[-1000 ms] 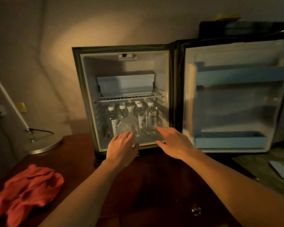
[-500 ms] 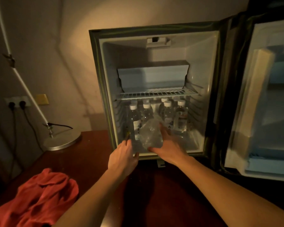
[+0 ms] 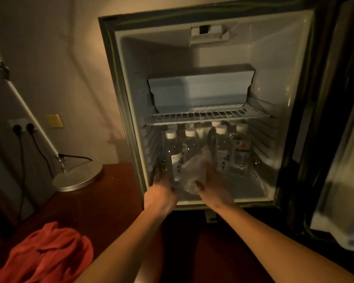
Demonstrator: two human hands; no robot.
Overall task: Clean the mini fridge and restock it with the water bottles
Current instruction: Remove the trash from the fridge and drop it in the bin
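Both arms reach forward, left hand [image 3: 161, 193] and right hand [image 3: 212, 188] close together.

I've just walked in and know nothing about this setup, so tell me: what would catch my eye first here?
First, the open mini fridge on the dark wooden table, with white-capped water bottles standing under its wire shelf. Both hands reach into the bottom: the right hand touches a crumpled clear plastic wrap, the left hand is by the leftmost bottle. A red cloth lies bunched at lower left.
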